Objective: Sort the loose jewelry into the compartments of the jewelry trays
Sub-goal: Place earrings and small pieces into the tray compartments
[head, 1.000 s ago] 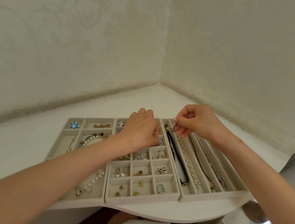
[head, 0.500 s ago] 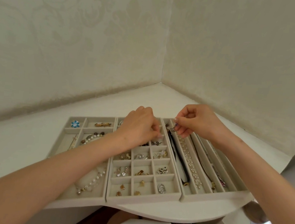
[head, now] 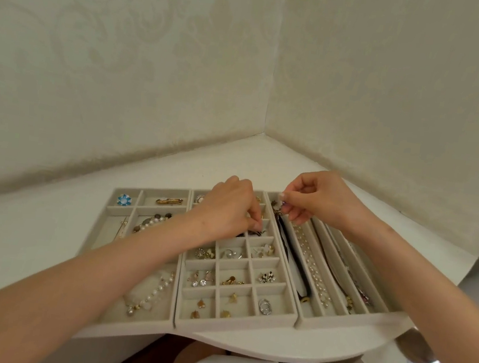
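Observation:
Three grey velvet trays lie side by side on a white corner shelf: a left tray (head: 100,221) with large compartments, a middle grid tray (head: 235,322) of small cells holding earrings and rings, and a right tray (head: 345,320) with long lanes holding a pearl strand (head: 313,269) and a black cord necklace (head: 292,255). My left hand (head: 226,207) reaches down into the far cells of the grid tray, fingertips pinched on a small dark piece (head: 256,232). My right hand (head: 317,201) pinches a small clasp end (head: 281,206) at the far end of the black cord's lane.
The shelf (head: 264,166) sits in a corner between two patterned walls. The left tray holds a blue flower brooch (head: 124,199), a gold bar pin (head: 169,201) and a pearl bracelet (head: 152,294). The trays reach the shelf's curved front edge (head: 272,348). My white-clothed lap lies below.
My left hand has slid slightly away from me and lowered its fingertips into the grid tray's far cells. My right hand stays pinched at the far end of the right tray.

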A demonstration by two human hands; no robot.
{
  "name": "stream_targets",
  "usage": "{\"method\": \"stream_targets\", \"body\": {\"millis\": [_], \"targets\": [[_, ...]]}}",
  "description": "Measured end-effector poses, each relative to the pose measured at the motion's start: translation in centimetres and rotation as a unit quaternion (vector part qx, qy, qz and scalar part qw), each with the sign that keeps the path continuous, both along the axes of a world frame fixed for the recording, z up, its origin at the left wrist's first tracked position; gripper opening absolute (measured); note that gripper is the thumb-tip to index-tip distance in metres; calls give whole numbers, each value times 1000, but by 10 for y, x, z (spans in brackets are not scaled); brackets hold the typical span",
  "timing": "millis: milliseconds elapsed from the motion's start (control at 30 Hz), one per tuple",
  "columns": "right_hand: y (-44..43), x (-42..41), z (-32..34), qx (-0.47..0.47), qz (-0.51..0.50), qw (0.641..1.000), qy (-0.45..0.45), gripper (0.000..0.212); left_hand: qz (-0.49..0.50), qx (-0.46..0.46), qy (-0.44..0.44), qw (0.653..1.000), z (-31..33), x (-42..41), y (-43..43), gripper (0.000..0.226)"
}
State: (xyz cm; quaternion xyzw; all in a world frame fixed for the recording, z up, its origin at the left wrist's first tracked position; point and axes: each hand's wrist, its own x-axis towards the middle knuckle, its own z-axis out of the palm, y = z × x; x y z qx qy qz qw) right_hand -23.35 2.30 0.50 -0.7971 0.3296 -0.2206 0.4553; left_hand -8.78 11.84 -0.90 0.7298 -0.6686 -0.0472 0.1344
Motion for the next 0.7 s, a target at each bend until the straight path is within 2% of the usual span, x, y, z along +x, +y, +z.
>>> {"method": "stream_targets", "body": {"millis": [67,133,233,333,433,533,700], "targets": [[2,1,-2,-13,4,1000,15,10,5,-23,40,999,3,2,-1,13],[6,4,-6,-31,8,999,34,9,14,-27,121,992,8,5,0,14],[10,10,-9,-21,18,999,36,9,35,22,306,951,12,7,4,33],[11,13,-8,-7,23,1000,19,12,57,42,375,924,9,8,7,40],[11,14,-7,-11,24,1000,17,14,64,22,371,926,6,9,8,33],[10,13,-7,-31,29,999,34,10,57,8,326,944,7,10,8,20],[9,13,-12,-106,78,984,120,7,39,2,238,970,4,7,7,15]]}}
